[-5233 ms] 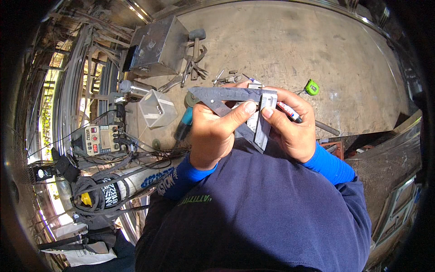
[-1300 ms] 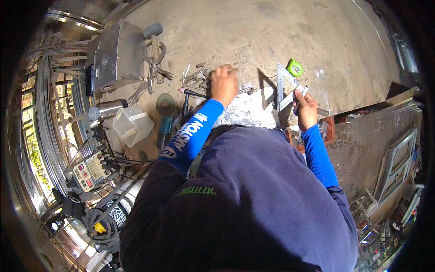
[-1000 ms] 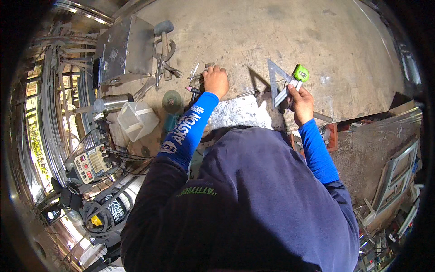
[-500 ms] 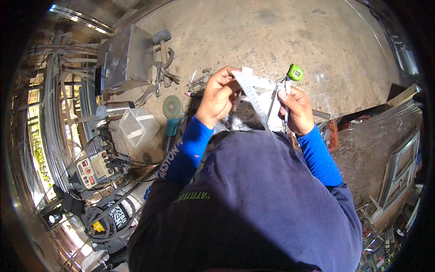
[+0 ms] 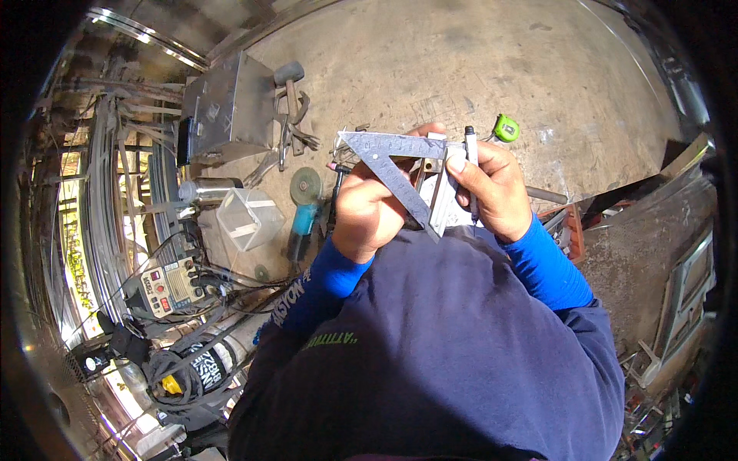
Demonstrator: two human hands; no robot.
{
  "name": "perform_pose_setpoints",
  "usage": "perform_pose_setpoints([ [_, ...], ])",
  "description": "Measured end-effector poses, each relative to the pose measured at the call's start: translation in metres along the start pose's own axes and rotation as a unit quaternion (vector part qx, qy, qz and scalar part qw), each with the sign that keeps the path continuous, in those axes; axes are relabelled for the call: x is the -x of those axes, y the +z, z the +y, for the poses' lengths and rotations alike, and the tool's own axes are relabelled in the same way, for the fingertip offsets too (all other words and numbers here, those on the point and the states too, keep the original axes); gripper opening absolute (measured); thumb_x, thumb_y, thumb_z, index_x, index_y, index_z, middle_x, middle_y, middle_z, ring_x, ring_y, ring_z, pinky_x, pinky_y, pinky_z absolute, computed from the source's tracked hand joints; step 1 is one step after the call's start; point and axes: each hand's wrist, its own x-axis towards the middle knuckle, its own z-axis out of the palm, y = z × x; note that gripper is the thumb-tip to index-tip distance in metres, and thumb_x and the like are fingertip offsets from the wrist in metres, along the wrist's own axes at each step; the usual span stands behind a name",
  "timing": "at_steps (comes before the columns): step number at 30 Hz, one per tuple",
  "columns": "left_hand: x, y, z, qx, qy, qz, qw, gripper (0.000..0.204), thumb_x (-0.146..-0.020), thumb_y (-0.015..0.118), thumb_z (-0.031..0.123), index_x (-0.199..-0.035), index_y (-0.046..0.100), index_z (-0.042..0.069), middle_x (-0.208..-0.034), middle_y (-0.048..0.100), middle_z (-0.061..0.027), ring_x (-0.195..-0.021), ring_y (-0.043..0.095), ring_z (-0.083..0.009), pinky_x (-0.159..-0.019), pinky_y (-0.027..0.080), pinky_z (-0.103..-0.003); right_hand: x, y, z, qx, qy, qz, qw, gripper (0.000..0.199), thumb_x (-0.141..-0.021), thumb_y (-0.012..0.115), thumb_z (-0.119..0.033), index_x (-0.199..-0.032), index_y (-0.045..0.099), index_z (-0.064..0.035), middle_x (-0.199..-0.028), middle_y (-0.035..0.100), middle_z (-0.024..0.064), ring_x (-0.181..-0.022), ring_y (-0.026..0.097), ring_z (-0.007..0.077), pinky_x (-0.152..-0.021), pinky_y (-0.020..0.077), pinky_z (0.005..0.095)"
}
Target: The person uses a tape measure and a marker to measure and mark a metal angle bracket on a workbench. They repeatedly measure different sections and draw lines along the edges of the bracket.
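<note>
A grey metal triangular square [image 5: 388, 180] is held up in front of my body, its long edge slanting down to the right. My right hand [image 5: 496, 184] grips it by the right side, thumb pressed on its fence, and also holds a black-and-white marker [image 5: 471, 173] upright along the fingers. Behind the square is my left hand [image 5: 365, 211], fingers curled, with fingertips showing above the top edge; what they grip is mostly hidden. Part of a metal piece [image 5: 420, 170] shows through the square's opening. A green tape measure [image 5: 505, 128] lies on the table just beyond my right hand.
To the left on the table [image 5: 430, 61] are a metal box [image 5: 228, 107], a mallet [image 5: 290, 77], pliers-like tools, an angle grinder [image 5: 305, 207] and a clear plastic container [image 5: 250, 217]. A welding machine [image 5: 165, 286] with cables stands at lower left. An orange crate [image 5: 575, 234] is at right.
The square has turned and shifted left, its face now flatter to view. My left hand has left its upper corner and sits behind it. The marker stays in my right hand.
</note>
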Motion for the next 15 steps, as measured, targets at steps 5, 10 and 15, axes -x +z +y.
perform_pose_setpoints([
  [5, 0.012, 0.011, 0.012, 0.003, 0.016, -0.076, 0.997, 0.072, -0.085, 0.066, 0.014, -0.149, 0.038, -0.006, -0.141, 0.056, -0.0187, -0.135, 0.051, -0.0286, -0.117, 0.036, -0.044, 0.006, 0.006, -0.005, -0.029, -0.003, 0.006, 1.000, 0.021, -0.101, 0.067, -0.020, -0.111, 0.073, -0.0021, -0.077, 0.063, -0.0047, -0.062, 0.050, 0.0015, -0.053, 0.0381, 0.0200],
  [10, 0.021, 0.022, 0.002, -0.195, 0.072, 0.037, 0.977, 0.045, -0.094, 0.065, 0.001, -0.138, 0.053, -0.003, -0.128, 0.065, -0.0117, -0.119, 0.061, -0.0197, -0.105, 0.046, -0.035, 0.010, 0.016, -0.010, -0.016, -0.031, 0.000, 0.999, 0.019, -0.098, 0.071, -0.015, -0.112, 0.071, -0.0023, -0.078, 0.063, -0.0060, -0.061, 0.048, 0.0009, -0.052, 0.0367, 0.0197],
  [15, 0.026, 0.031, 0.005, -0.200, 0.081, 0.081, 0.973, 0.032, -0.096, 0.063, -0.002, -0.128, 0.061, -0.004, -0.117, 0.069, -0.0098, -0.108, 0.065, -0.0172, -0.097, 0.049, -0.032, 0.011, 0.019, -0.012, -0.019, -0.016, 0.001, 1.000, 0.018, -0.097, 0.072, -0.013, -0.111, 0.071, -0.0017, -0.078, 0.062, -0.0059, -0.060, 0.047, 0.0005, -0.052, 0.0357, 0.0196],
])
